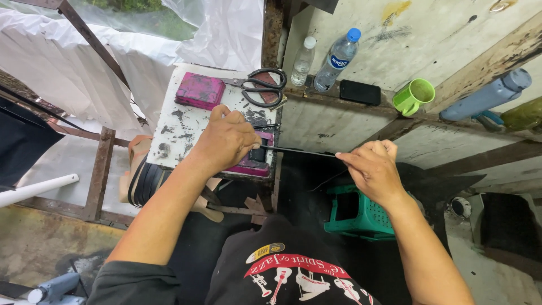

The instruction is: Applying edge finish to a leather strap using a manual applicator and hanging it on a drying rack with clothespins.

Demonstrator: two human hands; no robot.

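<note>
Black thin strip (299, 150) mid-frame looks limp, light; right hand (370, 166) pinches its end, left hand (226, 141) closed, pressing the other

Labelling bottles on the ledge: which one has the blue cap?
The larger bottle, right of the two, next to the black phone. The smaller bottle beside the scissors has a white cap.

strip (299, 150): thin, black, flat | pose: level, taut | spans from magenta block (255, 164) rightward off the table edge
</note>
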